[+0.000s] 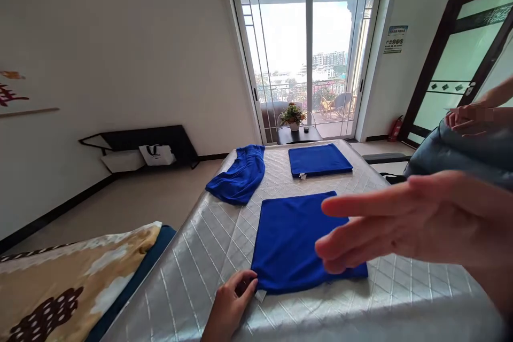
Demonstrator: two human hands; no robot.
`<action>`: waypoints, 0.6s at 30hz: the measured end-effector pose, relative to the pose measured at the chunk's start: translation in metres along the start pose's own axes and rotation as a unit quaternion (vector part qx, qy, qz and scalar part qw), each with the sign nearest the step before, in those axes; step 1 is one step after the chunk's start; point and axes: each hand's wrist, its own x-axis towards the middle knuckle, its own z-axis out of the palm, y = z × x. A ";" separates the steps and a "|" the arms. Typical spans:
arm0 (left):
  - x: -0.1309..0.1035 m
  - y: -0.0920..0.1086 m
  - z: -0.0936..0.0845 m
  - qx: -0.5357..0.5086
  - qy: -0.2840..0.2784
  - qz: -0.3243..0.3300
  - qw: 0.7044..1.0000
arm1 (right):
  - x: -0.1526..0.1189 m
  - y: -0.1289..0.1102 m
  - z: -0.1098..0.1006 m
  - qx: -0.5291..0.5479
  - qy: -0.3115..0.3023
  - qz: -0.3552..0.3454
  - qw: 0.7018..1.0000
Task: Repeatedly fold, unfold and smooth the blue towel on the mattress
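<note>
A blue cloth (294, 240) lies flat on the silver quilted mattress (208, 256). At its lower left corner, beside a small white tag, my left hand (234, 299) has thumb and fingertips pinched on the cloth's edge. My right hand (404, 219) is raised over the right side of that cloth, fingers stretched out, holding nothing and hiding part of it. Farther back sits a folded blue cloth (319, 159) with a white tag at its near edge. A crumpled blue cloth (239, 175) rests at the mattress's far left.
Another person's hands (473, 117) rest on their lap at the right. A patterned blanket (80, 278) lies at the lower left. Beyond the mattress stand a small table (300, 136) with a potted plant (293, 115) and a sliding glass door. White bags (157, 155) are by the wall.
</note>
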 end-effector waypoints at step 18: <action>-0.004 0.004 -0.007 -0.123 -0.038 -0.052 0.990 | -0.134 0.265 0.114 -0.153 -0.033 0.187 0.970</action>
